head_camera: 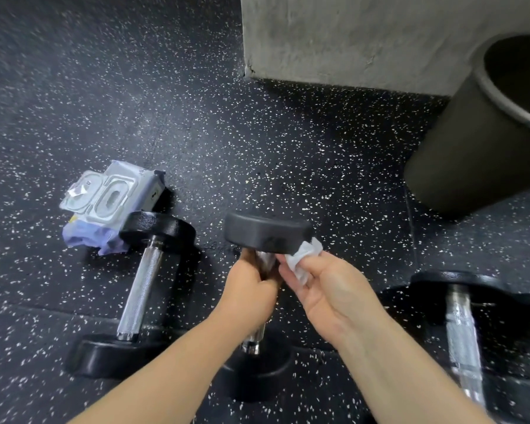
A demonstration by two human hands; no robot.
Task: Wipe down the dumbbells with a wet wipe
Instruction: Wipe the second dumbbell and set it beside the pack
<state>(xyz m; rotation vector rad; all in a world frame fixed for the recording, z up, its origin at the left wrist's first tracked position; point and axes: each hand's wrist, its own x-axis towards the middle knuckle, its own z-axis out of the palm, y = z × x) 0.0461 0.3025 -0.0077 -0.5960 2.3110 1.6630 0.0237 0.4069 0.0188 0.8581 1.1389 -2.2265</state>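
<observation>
- Dumbbell [266, 232] is standing on end mid-floor [257, 133] and tilting slightly away. Its lower head is sitting down by the floor and its upper head is raised.
- Left hand [251, 286] is wrapping the steel handle just under the upper head, fingers curling fully round it.
- Right hand [328, 289] is pinching a crumpled wipe [303, 258] between thumb and fingers and pressing it against the near rim of the upper head.
- Handling, as judged: it is looking heavy, rigid and top-heavy on end. The textured handle is offering the surest hold, while the smooth black heads are likely getting slick when wet. The wipe is soft and limp, and likely snagging on rough steel.
- Second dumbbell [141, 286] is lying on the floor to the left and a third [459, 325] to the right, both apart from the hands.
- Wipes pack [110, 203] is lying just beside the second dumbbell's far head.
- Bin [471, 142] is standing far right, near a concrete wall [349, 35].
</observation>
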